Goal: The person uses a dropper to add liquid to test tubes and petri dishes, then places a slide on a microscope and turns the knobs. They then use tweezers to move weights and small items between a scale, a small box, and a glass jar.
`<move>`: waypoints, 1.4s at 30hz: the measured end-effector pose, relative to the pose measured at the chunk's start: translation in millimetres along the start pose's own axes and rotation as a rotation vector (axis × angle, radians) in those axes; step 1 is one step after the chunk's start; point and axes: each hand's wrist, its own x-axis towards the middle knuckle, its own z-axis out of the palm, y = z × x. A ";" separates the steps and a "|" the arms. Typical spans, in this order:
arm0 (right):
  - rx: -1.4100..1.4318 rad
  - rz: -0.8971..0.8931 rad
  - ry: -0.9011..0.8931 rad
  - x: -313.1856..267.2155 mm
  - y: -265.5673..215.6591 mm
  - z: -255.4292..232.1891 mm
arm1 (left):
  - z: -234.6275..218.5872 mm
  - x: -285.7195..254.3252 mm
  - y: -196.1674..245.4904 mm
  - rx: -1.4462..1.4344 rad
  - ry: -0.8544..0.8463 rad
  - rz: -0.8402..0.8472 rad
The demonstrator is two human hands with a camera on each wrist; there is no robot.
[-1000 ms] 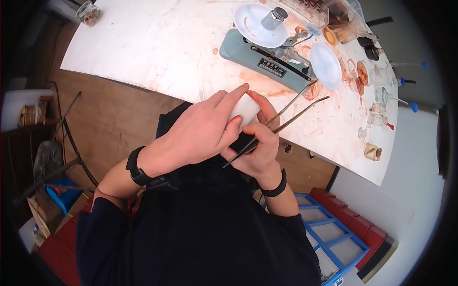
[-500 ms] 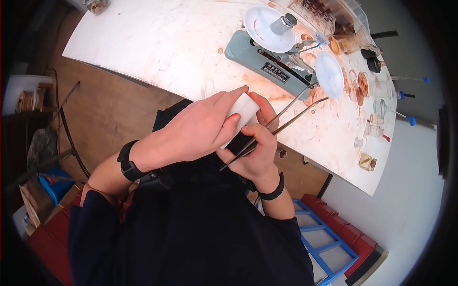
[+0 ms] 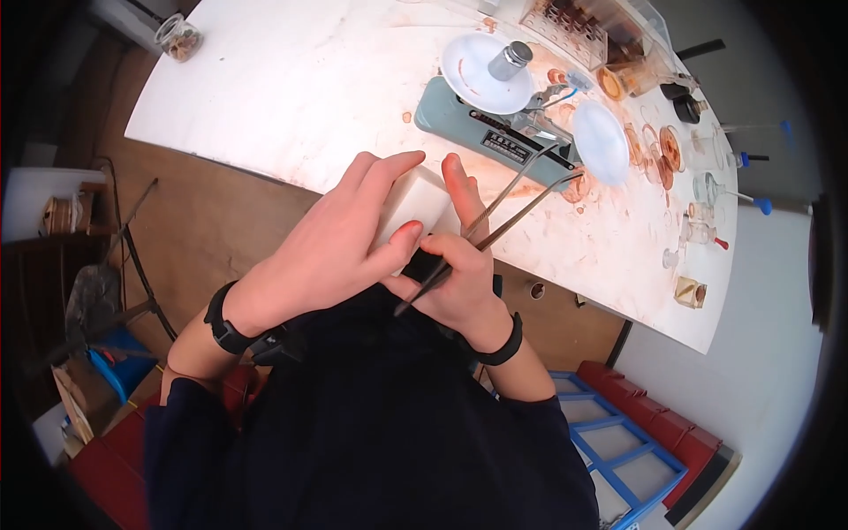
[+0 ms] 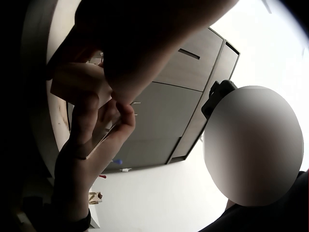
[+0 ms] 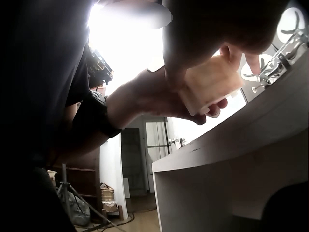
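A small white box (image 3: 413, 201) is between the two hands, in front of the body and near the table's front edge. My left hand (image 3: 322, 234) grips it, fingers over its far side and thumb on the near side. My right hand (image 3: 465, 287) holds long metal tweezers (image 3: 422, 290) across the palm, their spread tips pointing toward the balance. Its fingers are also at the box's right side. In the right wrist view the box (image 5: 212, 83) looks pale and tilted, with fingers around it. Reddish stain shows on some fingertips.
A green balance (image 3: 450, 124) with two white pans stands beyond the hands, a metal weight (image 3: 511, 60) on its left pan. Stained dishes (image 3: 671, 148), bottles and a rack (image 3: 565, 35) crowd the right side. A glass jar (image 3: 178, 38) stands far left.
My left hand has shifted left with the white box, which now shows more of its top and side. The tweezers in my right hand have moved slightly left. The head view has shifted a little.
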 end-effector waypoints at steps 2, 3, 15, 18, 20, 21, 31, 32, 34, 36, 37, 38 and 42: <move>0.107 0.036 0.001 -6.6 3.6 -11.1 | 4.5 5.9 -0.8 -0.047 0.002 0.029; 0.194 0.060 0.033 -14.7 7.5 -13.7 | 7.5 8.5 -0.4 -0.072 0.000 0.041; 0.253 0.276 0.429 -59.7 9.1 -48.9 | 76.5 43.7 33.3 -0.615 -0.102 0.151; 0.189 0.283 0.469 -68.1 24.0 -52.9 | 87.5 59.6 39.4 -0.618 -0.196 0.056; 0.185 0.304 0.464 -77.3 32.6 -56.3 | 93.3 65.0 41.1 -0.593 -0.223 0.049; 0.205 0.315 0.484 -81.3 34.4 -54.9 | 95.4 65.7 42.0 -0.586 -0.236 0.037; 0.223 0.373 0.486 -92.9 45.3 -51.6 | 107.5 66.2 33.9 -0.344 -0.240 0.088; 0.226 0.376 0.497 -92.6 47.1 -51.3 | 108.3 66.6 33.1 -0.323 -0.231 0.105; 0.244 0.379 0.508 -91.6 48.5 -50.0 | 109.6 66.6 30.2 -0.280 -0.214 0.137; 0.273 0.383 0.511 -90.0 47.2 -48.9 | 108.9 65.8 30.3 -0.297 -0.206 0.144; 0.325 0.387 0.537 -87.0 45.0 -49.9 | 109.0 65.3 30.1 -0.307 -0.202 0.148; 0.377 0.391 0.564 -82.4 41.5 -52.1 | 108.3 65.4 28.2 -0.307 -0.205 0.158; 0.451 0.422 0.531 -81.4 34.6 -59.7 | 96.4 63.2 32.1 -0.462 -0.294 0.053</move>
